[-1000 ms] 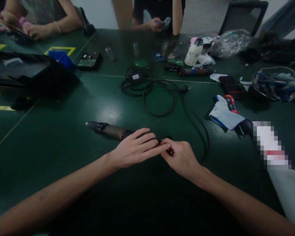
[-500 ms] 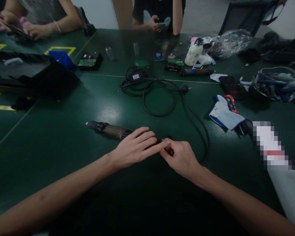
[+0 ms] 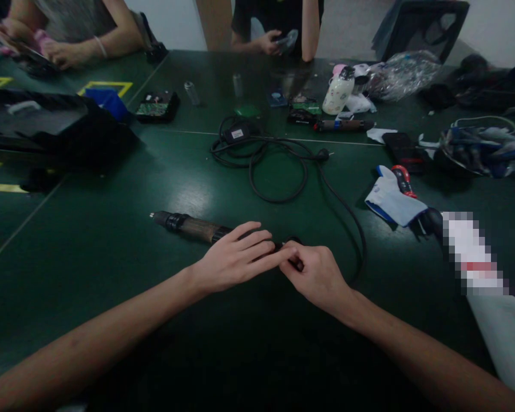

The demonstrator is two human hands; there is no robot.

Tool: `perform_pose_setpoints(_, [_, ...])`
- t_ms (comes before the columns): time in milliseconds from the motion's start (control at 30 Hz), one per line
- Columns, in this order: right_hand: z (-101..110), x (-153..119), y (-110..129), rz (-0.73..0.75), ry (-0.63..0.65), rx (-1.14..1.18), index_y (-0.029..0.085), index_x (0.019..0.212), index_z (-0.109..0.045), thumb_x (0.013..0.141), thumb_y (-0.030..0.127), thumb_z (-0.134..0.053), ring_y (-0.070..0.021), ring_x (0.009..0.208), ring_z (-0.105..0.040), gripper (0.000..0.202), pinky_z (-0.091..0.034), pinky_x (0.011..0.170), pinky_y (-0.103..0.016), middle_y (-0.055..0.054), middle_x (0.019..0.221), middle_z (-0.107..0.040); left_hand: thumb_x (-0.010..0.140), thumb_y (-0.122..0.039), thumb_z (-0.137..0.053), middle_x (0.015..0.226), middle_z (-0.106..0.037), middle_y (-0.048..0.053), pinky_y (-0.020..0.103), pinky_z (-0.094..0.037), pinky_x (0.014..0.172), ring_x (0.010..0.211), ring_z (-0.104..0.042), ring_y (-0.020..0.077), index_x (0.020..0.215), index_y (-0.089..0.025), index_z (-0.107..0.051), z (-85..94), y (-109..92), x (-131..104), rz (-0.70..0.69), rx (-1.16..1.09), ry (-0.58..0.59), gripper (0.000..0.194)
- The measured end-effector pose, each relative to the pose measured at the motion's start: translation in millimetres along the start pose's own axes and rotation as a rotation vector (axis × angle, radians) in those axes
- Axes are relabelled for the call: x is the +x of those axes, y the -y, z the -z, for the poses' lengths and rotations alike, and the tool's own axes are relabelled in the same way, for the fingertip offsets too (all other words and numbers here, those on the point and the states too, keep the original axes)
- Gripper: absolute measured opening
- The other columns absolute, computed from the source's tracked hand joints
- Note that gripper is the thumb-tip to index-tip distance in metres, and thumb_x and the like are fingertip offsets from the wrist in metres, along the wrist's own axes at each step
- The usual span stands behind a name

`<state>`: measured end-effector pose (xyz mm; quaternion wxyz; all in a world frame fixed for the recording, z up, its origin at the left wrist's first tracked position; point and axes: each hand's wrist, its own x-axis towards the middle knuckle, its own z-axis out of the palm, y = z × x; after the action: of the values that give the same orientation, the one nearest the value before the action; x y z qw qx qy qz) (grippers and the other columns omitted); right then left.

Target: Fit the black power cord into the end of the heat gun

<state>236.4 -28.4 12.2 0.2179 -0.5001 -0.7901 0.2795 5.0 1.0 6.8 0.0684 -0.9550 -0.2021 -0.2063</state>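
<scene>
An electric screwdriver (image 3: 195, 228) with a worn brown grip lies on the green table, its bit end pointing left. My left hand (image 3: 227, 260) lies palm down over its rear part, fingers reaching across it and thumb hidden underneath. The left index finger stretches to the fingertips of my right hand (image 3: 320, 277). Those right fingers are pinched on a small dark piece at the screwdriver's rear, which looks like the end of the black cable (image 3: 363, 243); the fingers mostly cover the joint. The cable runs from behind my right hand to a loose coil.
Beyond the screwdriver lie a power plug (image 3: 323, 154) and a labelled box (image 3: 235, 134) on the cable. A glove (image 3: 392, 200) lies right, a second screwdriver (image 3: 345, 125) and bottle (image 3: 339, 91) farther back. A black tray (image 3: 34, 123) stands left. Two people sit opposite.
My hands and the screwdriver stay almost exactly where they were. Across the table, the person's hand with the phone has shifted slightly, and the chair at the back right looks different.
</scene>
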Motion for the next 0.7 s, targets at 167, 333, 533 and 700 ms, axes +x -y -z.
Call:
perform_pose_setpoints(167, [-0.3,0.3,0.0,-0.008,-0.003,0.0,0.02,0.078,-0.058,0.094,0.021,-0.06,-0.0102,0.053,-0.05,0.017,-0.033,0.056,-0.025,0.004,0.065,-0.059,0.104,-0.015,-0.051,0.122,-0.068,0.004,0.045,-0.037,0.12,0.126,-0.057,0.0204,0.155,-0.019,-0.04,1.5,0.1,0.4,0.016,0.016,0.012,0.052])
perform_pose_setpoints(333, [0.0,0.1,-0.3,-0.012,0.012,0.01,0.02,0.081,-0.059,0.094,0.02,-0.059,-0.0102,0.054,-0.05,0.013,-0.033,0.057,-0.024,0.004,0.067,-0.059,0.104,-0.013,-0.05,0.121,-0.069,0.004,0.045,-0.037,0.12,0.126,-0.057,0.02,0.154,-0.018,-0.04,1.7,0.1,0.5,-0.013,0.007,0.01,0.052])
perform_pose_setpoints(533, [0.0,-0.4,-0.4,-0.012,0.005,0.003,0.02,0.08,-0.058,0.096,0.022,-0.059,-0.0101,0.054,-0.051,0.016,-0.034,0.057,-0.024,0.004,0.066,-0.057,0.103,-0.014,-0.052,0.123,-0.069,0.004,0.046,-0.036,0.121,0.131,-0.055,0.0212,0.153,-0.018,-0.041,2.2,-0.2,-0.6,0.015,0.014,0.005,0.051])
perform_pose_setpoints(700, [1.1,-0.2,0.2,-0.01,0.021,-0.001,0.02,0.082,-0.06,0.095,0.021,-0.059,-0.0105,0.055,-0.053,0.013,-0.035,0.057,-0.024,0.003,0.068,-0.06,0.103,-0.013,-0.053,0.121,-0.069,0.004,0.045,-0.037,0.121,0.128,-0.058,0.0203,0.153,-0.018,-0.041,2.0,-0.7,-0.4,0.0,0.014,-0.006,0.052])
